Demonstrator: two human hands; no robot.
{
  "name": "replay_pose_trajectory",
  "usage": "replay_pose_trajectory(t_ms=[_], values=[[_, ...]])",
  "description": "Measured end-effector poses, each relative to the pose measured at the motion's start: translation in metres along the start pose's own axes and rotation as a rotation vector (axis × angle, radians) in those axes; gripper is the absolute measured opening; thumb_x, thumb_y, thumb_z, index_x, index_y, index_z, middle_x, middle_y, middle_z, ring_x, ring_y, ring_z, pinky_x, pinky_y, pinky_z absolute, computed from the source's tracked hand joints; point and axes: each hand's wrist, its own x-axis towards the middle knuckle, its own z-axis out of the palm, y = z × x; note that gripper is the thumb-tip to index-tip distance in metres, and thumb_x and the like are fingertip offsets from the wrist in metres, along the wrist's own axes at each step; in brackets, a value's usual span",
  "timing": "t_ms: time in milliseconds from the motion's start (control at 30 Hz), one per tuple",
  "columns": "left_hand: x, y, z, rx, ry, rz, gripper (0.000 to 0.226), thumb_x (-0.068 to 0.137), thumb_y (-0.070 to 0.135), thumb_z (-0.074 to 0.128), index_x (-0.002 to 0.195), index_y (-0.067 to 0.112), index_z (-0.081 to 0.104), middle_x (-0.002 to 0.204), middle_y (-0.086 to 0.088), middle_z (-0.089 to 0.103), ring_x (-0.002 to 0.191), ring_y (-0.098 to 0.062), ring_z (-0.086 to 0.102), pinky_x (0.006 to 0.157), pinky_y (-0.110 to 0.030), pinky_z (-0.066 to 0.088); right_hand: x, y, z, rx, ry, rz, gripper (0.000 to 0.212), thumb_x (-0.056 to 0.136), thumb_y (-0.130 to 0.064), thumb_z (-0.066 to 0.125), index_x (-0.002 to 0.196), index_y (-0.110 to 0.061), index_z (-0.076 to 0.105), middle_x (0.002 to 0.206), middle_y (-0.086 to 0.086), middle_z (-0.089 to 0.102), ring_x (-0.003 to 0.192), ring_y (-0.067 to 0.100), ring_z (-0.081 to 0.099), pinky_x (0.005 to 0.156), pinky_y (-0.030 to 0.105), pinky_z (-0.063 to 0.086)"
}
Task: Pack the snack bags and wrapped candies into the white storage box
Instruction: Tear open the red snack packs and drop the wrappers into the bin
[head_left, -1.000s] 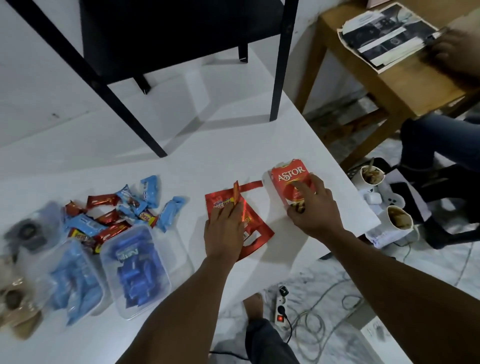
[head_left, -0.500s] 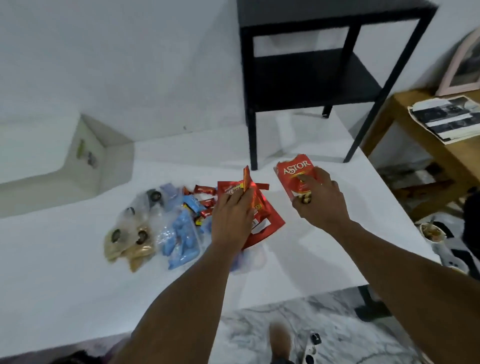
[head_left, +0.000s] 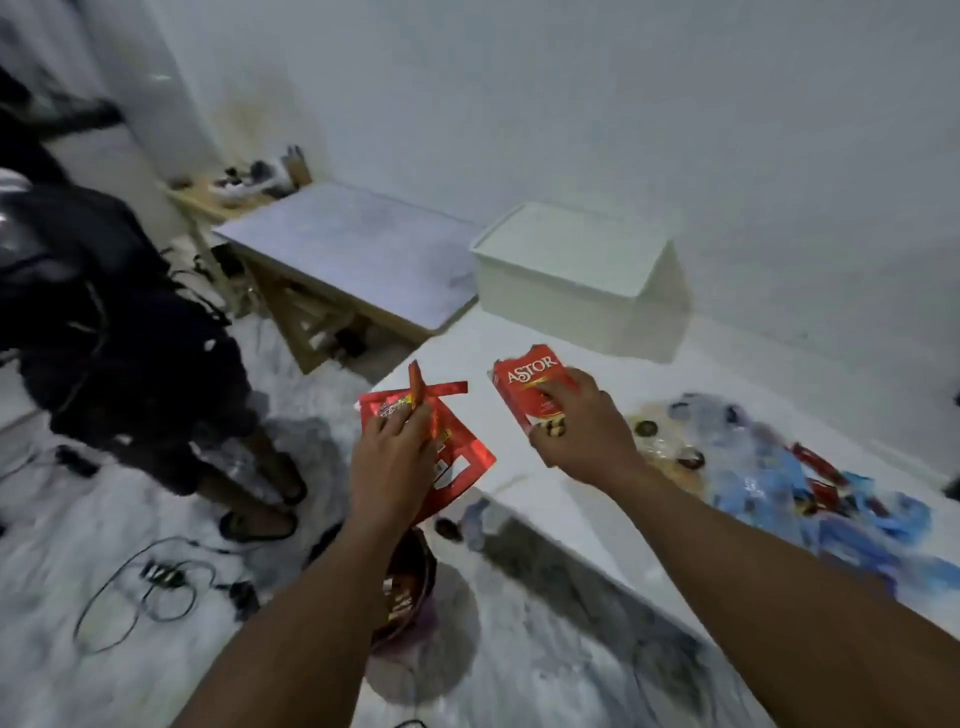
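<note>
Past the edge of the table (head_left: 550, 501), the left hand (head_left: 392, 467) pinches a red pouch (head_left: 462, 457) above the floor (head_left: 78, 525). The right hand (head_left: 582, 441) grips a red snack pack (head_left: 524, 382). The white box (head_left: 561, 301) sits well apart. A loose pinch could drop the pouch.

wrapped candies (head_left: 821, 465): blurred | white storage box (head_left: 556, 296): inside hidden

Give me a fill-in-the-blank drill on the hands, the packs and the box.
The pack in the right hand reads ____.
The left hand holds a ____ pouch.
The box beyond both hands is ____.
The candies lie on the ____ hand's side.
Missing: ASTOR; red; white; right.
</note>
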Motion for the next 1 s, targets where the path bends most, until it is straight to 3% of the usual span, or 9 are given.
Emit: replay_pose_trajectory(t_ms=[233,500,667,867,1000], values=[[-0.12,-0.16,0.002,0.09,-0.189,-0.461,0.049,0.085,0.031,0.072,0.132,0.018,0.063,0.126,-0.007,0.068,0.107,-0.035,0.06,0.074,-0.042,0.053,0.001,-0.137,0.176,0.043,-0.49,-0.225,0.07,0.07,-0.061,0.055,0.133,-0.031,0.053,0.147,0.002,0.038,0.121,0.033,0.052,0.099,0.046,0.048],[-0.179,-0.222,0.104,0.073,-0.559,-0.714,0.06,0.083,0.043,0.07,0.139,0.027,0.053,0.128,0.003,0.065,0.11,-0.028,0.059,0.073,-0.038,0.054,0.003,-0.111,0.346,-0.035,-0.955,-0.052,0.066,0.076,-0.054,0.061,0.137,-0.03,0.053,0.149,0.004,0.038,0.126,0.036,0.051,0.103,0.044,0.047],[-0.16,-0.273,0.235,-0.03,-0.604,-0.75,0.055,0.086,0.042,0.064,0.138,0.028,0.051,0.13,0.003,0.061,0.113,-0.028,0.057,0.078,-0.041,0.056,0.049,-0.051,0.46,-0.149,-1.041,0.057,0.071,0.075,-0.061,0.062,0.139,-0.034,0.049,0.145,0.006,0.041,0.127,0.036,0.05,0.105,0.048,0.045],[-0.161,-0.336,0.358,-0.125,-0.661,-0.764,0.05,0.089,0.035,0.06,0.138,0.027,0.051,0.129,-0.005,0.06,0.114,-0.034,0.056,0.083,-0.046,0.054,0.098,-0.004,0.577,-0.12,-1.064,0.033,0.075,0.068,-0.07,0.059,0.132,-0.032,0.057,0.134,0.007,0.055,0.121,0.031,0.058,0.103,0.044,0.048],[-0.164,-0.351,0.387,-0.253,-0.855,-0.78,0.059,0.091,0.031,0.059,0.147,0.034,0.042,0.152,-0.012,0.045,0.133,-0.037,0.049,0.101,-0.05,0.049,0.102,-0.005,0.587,-0.006,-1.085,0.081,0.055,0.078,-0.053,0.067,0.127,-0.028,0.063,0.125,0.004,0.066,0.114,0.026,0.062,0.1,0.039,0.05]])
